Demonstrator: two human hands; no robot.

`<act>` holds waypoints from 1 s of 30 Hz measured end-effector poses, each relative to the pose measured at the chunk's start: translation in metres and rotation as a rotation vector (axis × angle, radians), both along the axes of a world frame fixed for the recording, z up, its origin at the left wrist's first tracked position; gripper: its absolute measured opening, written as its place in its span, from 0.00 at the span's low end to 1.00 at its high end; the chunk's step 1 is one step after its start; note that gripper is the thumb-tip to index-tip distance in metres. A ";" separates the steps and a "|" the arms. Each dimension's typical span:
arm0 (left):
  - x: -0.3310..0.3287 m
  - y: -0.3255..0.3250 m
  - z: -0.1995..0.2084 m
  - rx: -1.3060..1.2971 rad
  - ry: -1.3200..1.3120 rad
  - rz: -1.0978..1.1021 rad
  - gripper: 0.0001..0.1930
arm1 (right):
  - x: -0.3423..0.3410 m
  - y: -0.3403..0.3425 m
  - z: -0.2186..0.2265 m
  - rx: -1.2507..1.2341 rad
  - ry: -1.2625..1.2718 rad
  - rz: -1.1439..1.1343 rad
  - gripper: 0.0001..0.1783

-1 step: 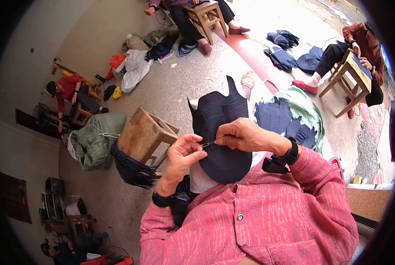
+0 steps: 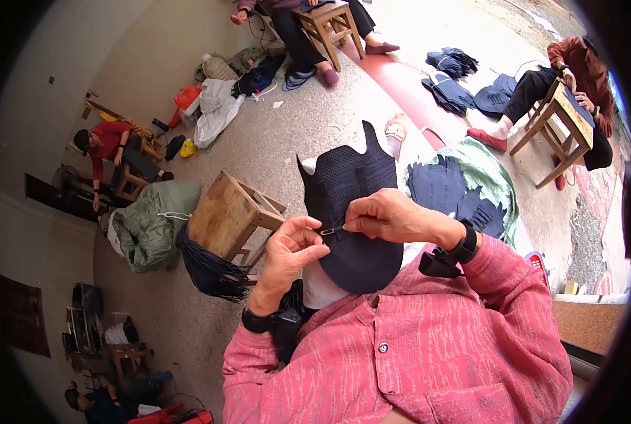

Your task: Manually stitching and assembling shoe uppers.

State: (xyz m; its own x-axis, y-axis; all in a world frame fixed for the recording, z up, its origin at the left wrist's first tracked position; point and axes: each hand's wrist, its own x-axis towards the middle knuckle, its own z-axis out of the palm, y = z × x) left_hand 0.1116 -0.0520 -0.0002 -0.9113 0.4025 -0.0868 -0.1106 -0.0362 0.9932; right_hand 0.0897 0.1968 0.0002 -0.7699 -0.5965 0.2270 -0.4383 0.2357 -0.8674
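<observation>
Dark cloth piece (image 2: 361,265), frame center, prob. mid-work, amt. done unclear: L hand (image 2: 287,247) loosely curled by metal pin (image 2: 328,232), contact uncertain; R hand (image 2: 377,215) pinching cloth beside pin, exact grip hidden. More pieces (image 2: 435,185), right of center, maybe remaining. Person (image 2: 294,39), top edge, cut off.

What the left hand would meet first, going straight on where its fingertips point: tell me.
Likely the small metal piece over the dark fabric; the right hand lies beyond. Depth is unclear, so the left hand might brush the fabric first.
</observation>
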 end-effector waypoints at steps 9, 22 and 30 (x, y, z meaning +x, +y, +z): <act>-0.017 -0.015 -0.010 0.192 -0.399 0.218 0.16 | 0.009 -0.008 -0.006 0.026 0.182 -0.088 0.08; -0.023 0.028 -0.024 -0.022 -0.071 0.252 0.21 | 0.033 0.032 -0.005 -0.014 -0.008 -0.112 0.06; -0.012 0.029 -0.017 -0.182 0.058 0.191 0.26 | 0.031 0.063 0.013 0.394 0.497 -0.039 0.05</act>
State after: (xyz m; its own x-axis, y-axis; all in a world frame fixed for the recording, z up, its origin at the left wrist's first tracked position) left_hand 0.0995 -0.0228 -0.0176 -0.9748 0.2052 -0.0874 -0.0617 0.1284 0.9898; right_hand 0.1207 0.2597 0.0128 -0.6518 -0.6816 0.3325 -0.7511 0.5196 -0.4073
